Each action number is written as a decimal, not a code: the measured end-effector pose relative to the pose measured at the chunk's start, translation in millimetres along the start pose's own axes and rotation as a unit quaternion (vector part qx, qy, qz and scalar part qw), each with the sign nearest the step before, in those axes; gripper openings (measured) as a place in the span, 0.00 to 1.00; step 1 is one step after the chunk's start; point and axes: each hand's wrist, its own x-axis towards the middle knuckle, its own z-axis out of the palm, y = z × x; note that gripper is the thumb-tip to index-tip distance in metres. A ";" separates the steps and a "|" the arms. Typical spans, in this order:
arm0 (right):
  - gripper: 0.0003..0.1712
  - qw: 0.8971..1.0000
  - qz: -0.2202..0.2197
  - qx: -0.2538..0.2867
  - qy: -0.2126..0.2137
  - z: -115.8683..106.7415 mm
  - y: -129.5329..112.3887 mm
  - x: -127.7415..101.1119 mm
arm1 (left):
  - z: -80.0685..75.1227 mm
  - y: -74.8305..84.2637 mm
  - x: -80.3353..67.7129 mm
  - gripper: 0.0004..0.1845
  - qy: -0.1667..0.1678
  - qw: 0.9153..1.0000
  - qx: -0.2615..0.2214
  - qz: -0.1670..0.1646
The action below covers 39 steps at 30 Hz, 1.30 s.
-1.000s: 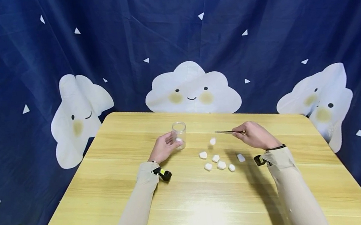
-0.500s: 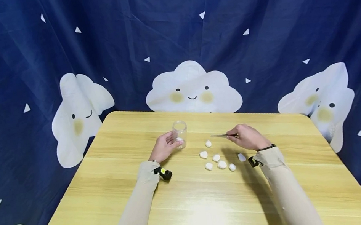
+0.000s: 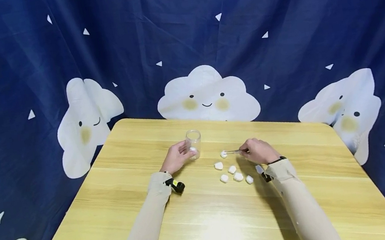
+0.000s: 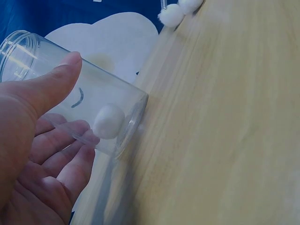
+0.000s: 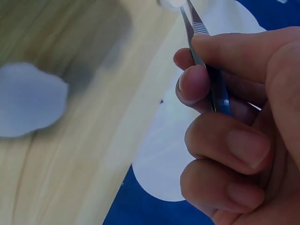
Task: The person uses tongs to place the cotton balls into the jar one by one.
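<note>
My left hand (image 3: 176,158) holds a clear plastic jar (image 3: 194,138), thumb on one side and fingers on the other. The jar stands upright and uncapped on the table, with a white cotton ball (image 4: 109,121) near its bottom. Between thumb and fingers of my right hand (image 3: 260,151) is a pair of metal tweezers (image 5: 200,28), pointing left. Their tips are at another cotton ball (image 3: 223,154) to the right of the jar; whether they grip it I cannot tell.
Several loose cotton balls (image 3: 238,176) lie on the wooden table (image 3: 178,228) in front of the tweezers. One cotton ball (image 5: 30,101) sits apart, close to my right wrist. A blue curtain (image 3: 179,23) printed with clouds hangs behind the table's far edge.
My right hand has moved left and toward me, bringing the tweezer tips to the cotton ball. That ball has shifted slightly left and down. The left hand keeps its hold on the jar.
</note>
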 end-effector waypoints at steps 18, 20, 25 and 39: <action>0.10 1.000 -0.003 -0.002 -0.006 1.9 0.1 -1.9 | 0.6 2.9 -0.2 0.37 0.003 1.000 0.003 0.000; 0.10 1.000 -0.006 0.000 0.000 -0.1 -0.9 -2.8 | 0.5 1.6 -0.1 0.37 0.003 1.000 0.004 0.002; 0.10 1.000 -0.004 0.009 0.016 -8.2 -4.8 -4.4 | 0.5 -1.3 0.0 0.37 0.003 1.000 0.010 0.008; 0.11 0.999 -0.017 -0.002 0.038 -26.4 -11.8 2.2 | 0.7 -2.6 1.3 0.37 0.001 1.000 0.004 0.010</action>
